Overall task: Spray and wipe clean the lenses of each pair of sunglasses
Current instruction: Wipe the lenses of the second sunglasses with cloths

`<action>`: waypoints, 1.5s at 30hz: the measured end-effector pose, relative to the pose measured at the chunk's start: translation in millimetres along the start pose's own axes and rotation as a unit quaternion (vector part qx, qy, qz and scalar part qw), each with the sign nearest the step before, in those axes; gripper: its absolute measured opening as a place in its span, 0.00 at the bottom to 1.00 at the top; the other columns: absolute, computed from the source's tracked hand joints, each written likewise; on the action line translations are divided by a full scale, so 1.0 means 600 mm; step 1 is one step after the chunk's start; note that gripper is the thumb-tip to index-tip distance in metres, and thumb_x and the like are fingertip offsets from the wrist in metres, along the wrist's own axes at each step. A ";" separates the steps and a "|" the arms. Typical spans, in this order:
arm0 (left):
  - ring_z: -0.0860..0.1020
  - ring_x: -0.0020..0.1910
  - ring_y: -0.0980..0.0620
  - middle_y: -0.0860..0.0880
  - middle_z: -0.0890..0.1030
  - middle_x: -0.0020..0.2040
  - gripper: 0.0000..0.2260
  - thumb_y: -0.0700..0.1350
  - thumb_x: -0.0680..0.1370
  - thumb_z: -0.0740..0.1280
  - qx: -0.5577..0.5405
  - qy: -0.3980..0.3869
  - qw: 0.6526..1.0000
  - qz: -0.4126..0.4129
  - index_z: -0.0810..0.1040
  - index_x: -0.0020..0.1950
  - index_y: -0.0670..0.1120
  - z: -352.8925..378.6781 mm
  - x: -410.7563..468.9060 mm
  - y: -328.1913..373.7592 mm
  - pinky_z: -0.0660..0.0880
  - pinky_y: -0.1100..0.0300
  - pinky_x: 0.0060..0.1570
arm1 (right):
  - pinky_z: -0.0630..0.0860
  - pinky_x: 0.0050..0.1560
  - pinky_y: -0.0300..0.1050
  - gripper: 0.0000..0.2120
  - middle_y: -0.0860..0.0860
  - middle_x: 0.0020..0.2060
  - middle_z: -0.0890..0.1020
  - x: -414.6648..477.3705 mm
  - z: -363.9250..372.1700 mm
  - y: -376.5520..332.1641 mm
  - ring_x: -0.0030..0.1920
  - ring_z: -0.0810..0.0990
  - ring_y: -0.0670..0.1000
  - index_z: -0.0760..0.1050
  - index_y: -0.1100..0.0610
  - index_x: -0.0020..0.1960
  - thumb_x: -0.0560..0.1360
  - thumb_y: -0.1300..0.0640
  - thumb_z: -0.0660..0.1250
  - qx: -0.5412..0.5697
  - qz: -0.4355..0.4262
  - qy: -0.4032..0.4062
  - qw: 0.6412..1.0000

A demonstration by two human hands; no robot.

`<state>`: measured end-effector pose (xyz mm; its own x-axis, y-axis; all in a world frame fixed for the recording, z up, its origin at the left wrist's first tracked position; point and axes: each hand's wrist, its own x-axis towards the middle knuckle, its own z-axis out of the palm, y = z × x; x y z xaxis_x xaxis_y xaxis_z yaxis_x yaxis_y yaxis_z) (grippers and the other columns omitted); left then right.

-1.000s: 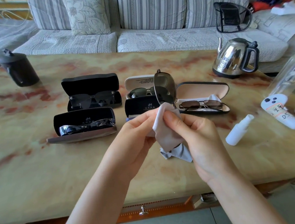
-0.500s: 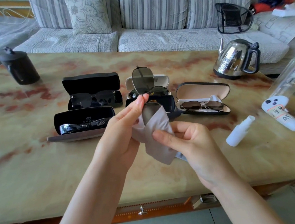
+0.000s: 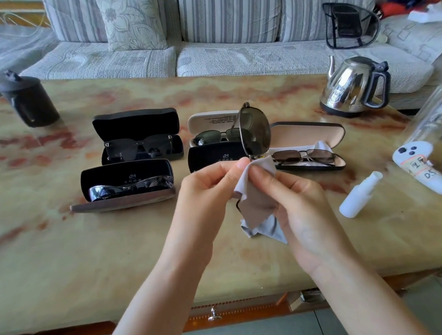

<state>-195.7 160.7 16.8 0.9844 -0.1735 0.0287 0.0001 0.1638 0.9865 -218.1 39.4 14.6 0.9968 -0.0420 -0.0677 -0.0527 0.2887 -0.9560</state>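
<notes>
Currently the held sunglasses (image 3: 254, 131) stand on end above both hands, long axis near vertical, one lens up and free, the lower lens wrapped in the grey cloth (image 3: 256, 199). Left hand (image 3: 206, 192) fingers pinch the frame at the bridge; right hand (image 3: 301, 208) fingers press together on the cloth over the lower lens. Both hands equally near. The empty black case (image 3: 216, 158) sits just behind the hands on the desk (image 3: 63, 259); spray bottle (image 3: 360, 198) lies right of that case, nearer the right hand. Open desk lies in front of the case, free for movement.
</notes>
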 end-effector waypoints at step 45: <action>0.74 0.50 0.51 0.49 0.78 0.47 0.09 0.51 0.70 0.67 -0.244 0.025 0.964 -0.101 0.82 0.47 0.51 -0.018 0.013 0.014 0.70 0.57 0.61 | 0.72 0.45 0.60 0.20 0.70 0.40 0.79 -0.007 -0.015 0.012 0.40 0.76 0.61 0.82 0.63 0.44 0.73 0.44 0.71 -0.128 -0.016 -0.074 0.989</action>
<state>-186.3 171.4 23.3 0.9628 -0.2052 -0.1758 0.2637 0.5710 0.7775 -223.1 33.0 5.6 0.9951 0.0982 -0.0109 -0.0145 0.0362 -0.9992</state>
